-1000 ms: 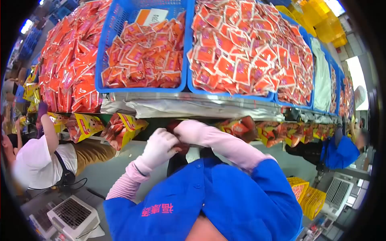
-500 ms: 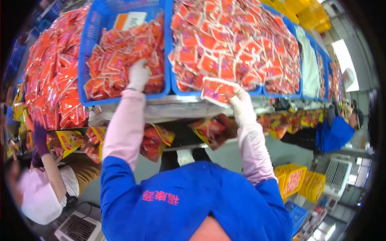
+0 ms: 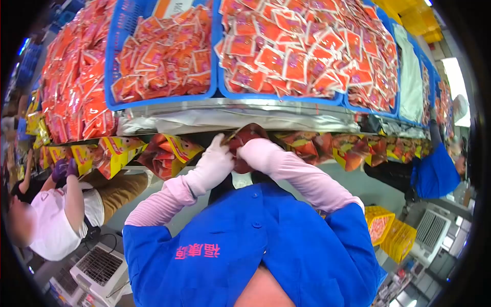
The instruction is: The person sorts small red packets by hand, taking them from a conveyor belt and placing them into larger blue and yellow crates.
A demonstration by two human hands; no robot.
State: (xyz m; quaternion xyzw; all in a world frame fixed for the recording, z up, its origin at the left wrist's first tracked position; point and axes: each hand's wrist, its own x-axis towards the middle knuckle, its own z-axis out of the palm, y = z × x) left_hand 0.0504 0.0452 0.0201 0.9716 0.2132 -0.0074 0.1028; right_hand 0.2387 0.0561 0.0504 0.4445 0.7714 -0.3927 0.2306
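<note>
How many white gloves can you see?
2. One is on the left hand and one is on the right hand, both at the dark red bag. Any others may be hidden.

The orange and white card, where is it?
The card is top left in the head view, in a blue basket, behind red packets.

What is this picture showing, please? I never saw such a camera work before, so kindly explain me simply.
There is no machine arm here. One camera on a person's head looks down, so the blue shirt below is the wearer's own. Beyond the hands, blue crates hold many small red packets. Nearer, red-and-yellow bags form a row. The gloved left hand and right hand meet at a dark red bag, seemingly holding it; some fingers are hidden.
</note>
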